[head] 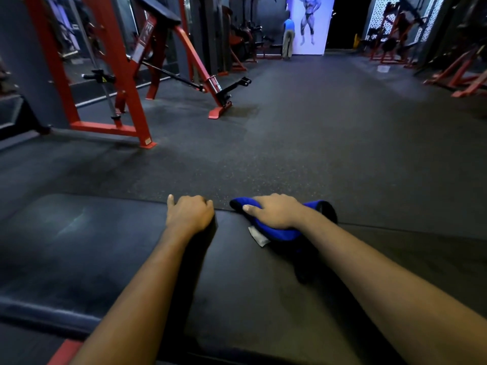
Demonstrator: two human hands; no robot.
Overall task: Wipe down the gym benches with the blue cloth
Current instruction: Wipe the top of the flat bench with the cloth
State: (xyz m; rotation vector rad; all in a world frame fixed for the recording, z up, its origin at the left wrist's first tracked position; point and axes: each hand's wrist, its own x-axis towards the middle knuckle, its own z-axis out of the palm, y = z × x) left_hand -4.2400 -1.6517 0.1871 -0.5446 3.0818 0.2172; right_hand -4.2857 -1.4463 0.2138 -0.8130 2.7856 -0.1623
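While you lean over the black padded bench [110, 246], its far edge runs across the lower half of the view and the speckled dark rubber floor [303, 133] stretches away beyond it. Far to your left stands a red steel machine frame [105, 75], its feet planted on the floor well apart from the bench. Your left forearm reaches forward from the bottom of the view, nearly straight, and your left hand [188, 214] sits at the far edge of the pad, knuckles up, fingers curled down over the lip and out of sight, the thumb lying flat along the edge to the left; it holds nothing but the bench edge itself. Just beside it, with a narrow strip of bare pad between, your right hand [274, 212] presses palm down on the blue cloth [274, 230], fingers spread over the bunched fabric and bent over the far edge, thumb pointing left. Your right forearm comes in at a slant from the lower right corner. Bunched under your palm at the pad's far edge, the cloth shows a small white tag [259, 237] poking out toward you. In the far background a person in a blue top [288, 38] stands by a lit wall poster [311, 22].
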